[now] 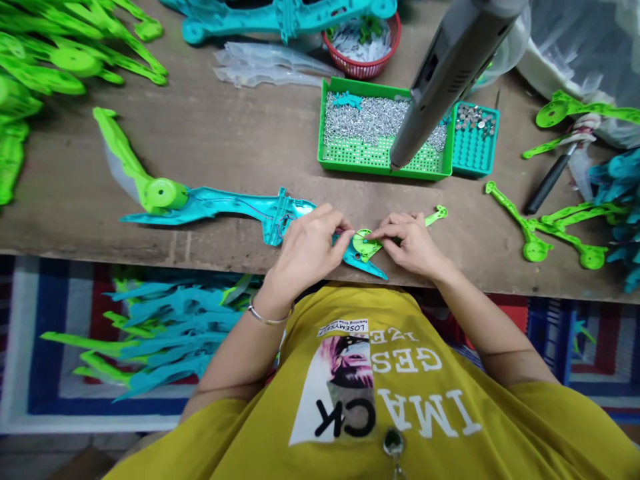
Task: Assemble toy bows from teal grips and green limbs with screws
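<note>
Straight ahead of you, a red basket (361, 69) sits behind the green tray (360, 165) with its heap of silvery metal bits (370, 120), a teal tray (474, 152) right beside it! A grey tool (445, 73) slants overhead. To your right lies a black-handled tool (550, 180); on your far left, lime parts (75, 61) crowd the table (225, 127)!

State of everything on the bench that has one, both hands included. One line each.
Long teal plastic shell: hollow side up, wires inside.
Lime-green plastic arm with round end: on the shell's right end.
Left hand: fingertips at that round end.
Right hand: fingers on the arm.
Green perforated plastic tray: part-filled, silver metal bits.
Small teal plastic tray: part-filled.
Red plastic basket: full.
Grey cylindrical tool: tilted, tip down; power unclear.
</note>
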The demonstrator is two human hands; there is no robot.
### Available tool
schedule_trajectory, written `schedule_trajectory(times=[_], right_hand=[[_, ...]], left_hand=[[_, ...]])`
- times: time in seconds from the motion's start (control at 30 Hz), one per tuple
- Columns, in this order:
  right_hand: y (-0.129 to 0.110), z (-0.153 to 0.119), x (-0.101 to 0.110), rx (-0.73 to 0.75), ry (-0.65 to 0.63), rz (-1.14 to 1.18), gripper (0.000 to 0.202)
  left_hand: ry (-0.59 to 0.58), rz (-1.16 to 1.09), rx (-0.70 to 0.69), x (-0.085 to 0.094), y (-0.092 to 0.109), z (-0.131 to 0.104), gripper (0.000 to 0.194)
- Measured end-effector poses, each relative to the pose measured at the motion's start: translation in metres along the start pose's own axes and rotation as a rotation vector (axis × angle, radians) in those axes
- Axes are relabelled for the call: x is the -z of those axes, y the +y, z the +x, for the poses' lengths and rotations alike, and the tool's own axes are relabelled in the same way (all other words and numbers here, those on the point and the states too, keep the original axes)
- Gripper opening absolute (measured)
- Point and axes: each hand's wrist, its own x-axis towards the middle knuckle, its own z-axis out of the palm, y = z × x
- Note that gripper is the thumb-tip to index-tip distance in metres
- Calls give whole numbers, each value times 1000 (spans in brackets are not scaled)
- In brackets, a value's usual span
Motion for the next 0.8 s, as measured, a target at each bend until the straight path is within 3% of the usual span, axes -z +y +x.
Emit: schedule_trajectory(times=[0.13, 0.27, 0.5, 0.63, 0.8], right_hand=[[2, 0, -1, 5, 20, 21, 24], [3, 0, -1, 10, 13, 18, 25], [2, 0, -1, 3, 16, 20, 26], [2, 0, -1, 1, 10, 12, 26], [0, 0, -1, -2, 2, 1, 25]], left_hand=[[-77, 10, -81, 0, 14, -11, 21], [-225, 188, -7, 6, 12, -15, 20], [-110, 255, 154, -4, 3, 5, 21], [-150, 317, 148, -8, 6, 7, 24], [-162, 363, 134, -2, 9, 5, 27]])
